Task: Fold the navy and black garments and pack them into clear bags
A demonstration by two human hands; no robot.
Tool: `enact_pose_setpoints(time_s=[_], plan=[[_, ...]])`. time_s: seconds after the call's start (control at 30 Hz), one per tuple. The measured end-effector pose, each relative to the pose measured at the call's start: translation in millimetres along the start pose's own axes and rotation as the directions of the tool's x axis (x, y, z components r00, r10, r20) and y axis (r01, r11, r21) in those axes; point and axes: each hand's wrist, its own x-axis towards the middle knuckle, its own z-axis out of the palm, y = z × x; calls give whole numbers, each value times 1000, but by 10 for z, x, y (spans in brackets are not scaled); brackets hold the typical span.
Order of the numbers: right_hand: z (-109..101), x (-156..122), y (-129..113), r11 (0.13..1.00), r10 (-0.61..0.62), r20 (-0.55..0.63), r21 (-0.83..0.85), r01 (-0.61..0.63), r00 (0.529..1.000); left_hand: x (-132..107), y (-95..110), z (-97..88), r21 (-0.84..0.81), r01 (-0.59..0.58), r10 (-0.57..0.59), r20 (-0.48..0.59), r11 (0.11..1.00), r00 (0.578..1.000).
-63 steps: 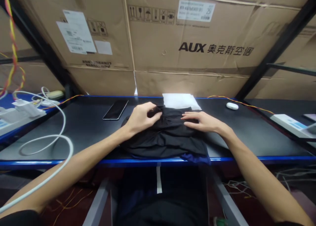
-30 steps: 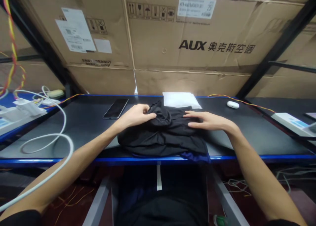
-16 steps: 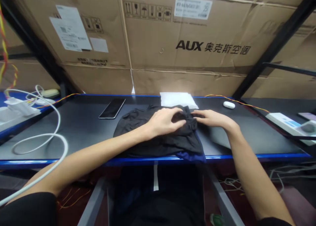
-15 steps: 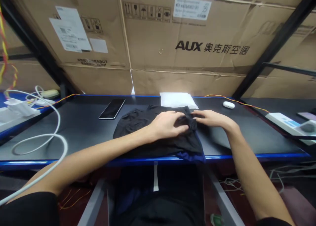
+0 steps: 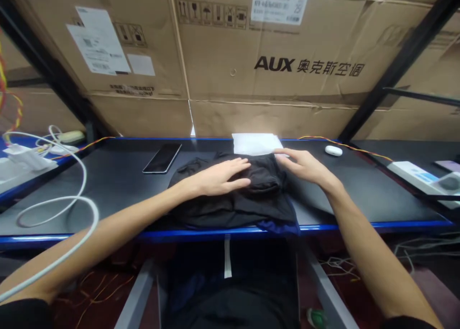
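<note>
- My left hand (image 5: pixel 219 179) has slid back from the bunched right end and rests spread on the black cloth (image 5: pixel 233 214), near the desk's (image 5: pixel 122 185) front.
- That fold now seems free of its grip.
- My right hand (image 5: pixel 305 167), fingers apart, nears the white packet (image 5: pixel 256 144).

You are facing bold black "AUX 奥克斯空调" lettering (image 5: pixel 309 65) on a large brown cardboard surface (image 5: pixel 287 115).
Above that brand name, a white rectangular paper label (image 5: pixel 278 7) is showing you a large "25" beside finer print too blurred to read; to its left, a row of dark square handling symbols (image 5: pixel 212 14) is displaying upward arrows, a glass and an umbrella. Further left, overlapping white paper labels (image 5: pixel 102 43) are carrying small print you are not making out, and beneath them a black line of Chinese characters (image 5: pixel 132 90) is running too blurred to read.
</note>
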Motion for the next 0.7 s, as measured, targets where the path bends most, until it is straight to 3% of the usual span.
enact_pose_setpoints(time_s=[0.07, 0.2, 0.33, 0.57, 0.7], plan=[[67, -2, -107, 992, -87, 7, 94, 86, 996, -129, -157, -53, 46, 70, -71, 11, 996, 997], [208, 7, -199, 963, -255, 219, 146, 227, 942, -361, -371, -72, 99, 172, -180, 80, 980, 980], [255, 18, -194, 971, -237, 394, 104, 213, 888, -448, -433, -6, 113, 163, -170, 64, 980, 983], [206, 18, -239, 979, -203, 433, 87, 183, 878, -416, -477, 23, 113, 148, -154, 44, 982, 987], [197, 22, -256, 979, -203, 441, 83, 185, 874, -283, -558, 14, 128, 118, -120, 7, 985, 993]])
